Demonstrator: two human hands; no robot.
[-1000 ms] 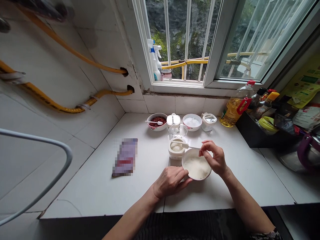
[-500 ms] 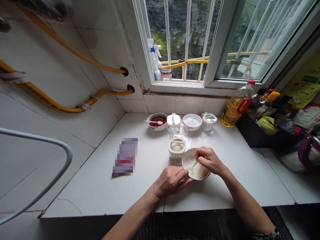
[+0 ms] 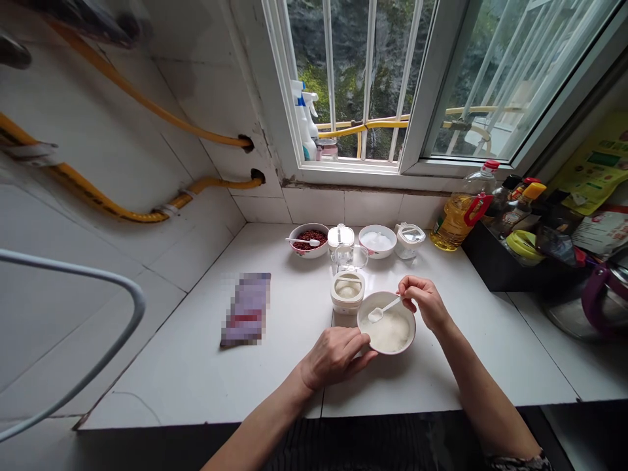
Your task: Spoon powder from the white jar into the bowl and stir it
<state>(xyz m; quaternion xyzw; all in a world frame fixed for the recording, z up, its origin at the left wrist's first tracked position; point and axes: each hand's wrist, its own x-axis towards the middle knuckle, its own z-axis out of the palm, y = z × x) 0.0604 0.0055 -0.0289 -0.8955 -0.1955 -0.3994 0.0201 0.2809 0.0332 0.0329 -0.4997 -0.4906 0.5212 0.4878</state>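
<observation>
My left hand (image 3: 338,353) grips the near left rim of a white bowl (image 3: 412,335), thumb on the edge and fingers beneath. Inside the bowl lies a whitish grainy substance (image 3: 391,332). Between the fingertips of my right hand (image 3: 422,301) is the handle of a small white spoon (image 3: 383,311). Its scoop hangs over the bowl's left side, and whether it carries anything is hard to tell. Just behind the bowl's left edge stands a seasoning jar (image 3: 347,294) with its clear lid (image 3: 349,256) raised and pale contents inside.
Along the wall stand a bowl of dark red bits (image 3: 309,241) with a spoon, a closed jar (image 3: 340,235), a bowl of white contents (image 3: 377,241) and another jar (image 3: 410,239). An oil bottle (image 3: 451,219) and black box (image 3: 483,261) are at right. A blurred purple packet (image 3: 246,309) lies left.
My right hand has moved right and slightly up, lifting the spoon's scoop from the grains. My left hand stays on the bowl.
</observation>
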